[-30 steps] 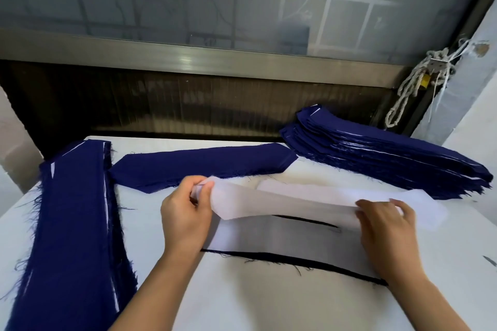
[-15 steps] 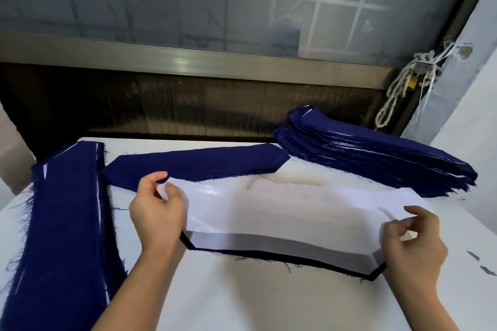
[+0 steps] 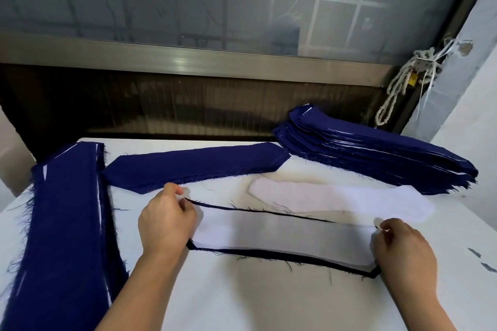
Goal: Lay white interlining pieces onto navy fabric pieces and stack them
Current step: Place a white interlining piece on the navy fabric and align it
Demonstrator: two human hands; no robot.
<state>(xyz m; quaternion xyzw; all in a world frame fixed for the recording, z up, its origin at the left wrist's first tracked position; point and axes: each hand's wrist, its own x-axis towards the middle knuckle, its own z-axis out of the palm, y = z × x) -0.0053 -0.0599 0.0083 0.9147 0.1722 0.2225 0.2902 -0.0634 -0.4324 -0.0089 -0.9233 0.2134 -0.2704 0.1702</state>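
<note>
A white interlining piece (image 3: 282,236) lies flat on a navy fabric piece (image 3: 269,253) in front of me, with only a thin navy border showing round it. My left hand (image 3: 165,220) pinches the left end of the interlining. At the right end, my right hand (image 3: 403,250) pinches the other tip between thumb and fingers. More white interlining (image 3: 336,196) lies just behind. A single navy piece (image 3: 193,166) rests farther back on the table.
A tall stack of navy pieces with interlining (image 3: 376,153) sits at the back right. A long pile of navy fabric (image 3: 64,223) runs down the left side of the white table (image 3: 255,298). A knotted rope (image 3: 398,86) hangs by the right wall.
The interlining, held lifted between both hands before, has been lowered and spread flat onto the navy piece. Both hands moved down and apart to its ends.
</note>
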